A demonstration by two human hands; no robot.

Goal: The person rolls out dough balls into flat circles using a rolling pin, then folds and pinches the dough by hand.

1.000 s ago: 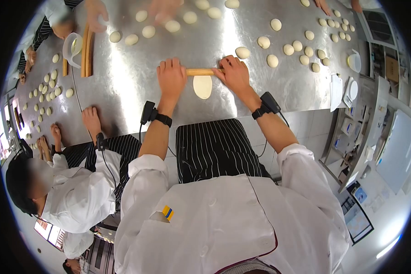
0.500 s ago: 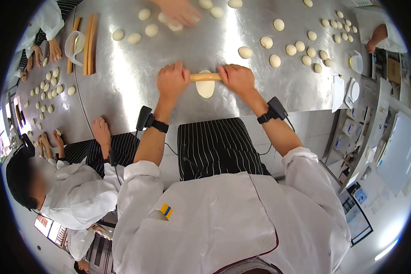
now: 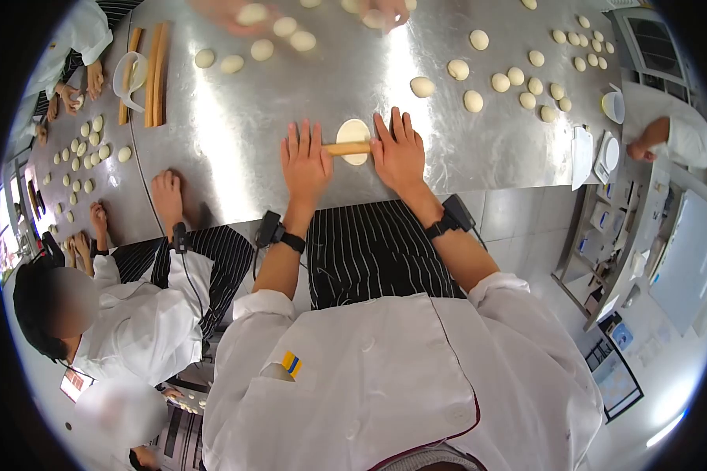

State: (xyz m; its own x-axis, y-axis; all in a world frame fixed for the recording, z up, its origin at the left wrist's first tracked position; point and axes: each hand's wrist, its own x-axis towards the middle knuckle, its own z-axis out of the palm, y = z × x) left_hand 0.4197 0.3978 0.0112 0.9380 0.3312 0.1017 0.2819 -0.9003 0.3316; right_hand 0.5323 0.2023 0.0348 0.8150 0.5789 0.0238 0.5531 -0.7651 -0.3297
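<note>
A wooden rolling pin (image 3: 348, 148) lies across a flattened oval of dough (image 3: 354, 132) on the steel table. My left hand (image 3: 305, 163) rests flat over the pin's left end, fingers stretched forward and its thumb against the wood. Over the right end lies my right hand (image 3: 400, 154), also flat, with its fingers extended and spread. Both palms hide the pin's ends. The dough shows above and below the pin, between my hands.
Dough balls (image 3: 457, 70) lie scattered ahead and to the right. Blurred co-worker hands (image 3: 236, 14) handle dough at the far edge. Long wooden sticks (image 3: 156, 74) and a clear plastic jug (image 3: 130, 74) are at left. Another person's hand (image 3: 167, 196) rests nearby. A scale (image 3: 606, 155) stands at right.
My hands have moved toward me with the rolling pin, and their curled fingers have straightened out flat. The dough looks rounder and sits slightly nearer the far side of the pin.
</note>
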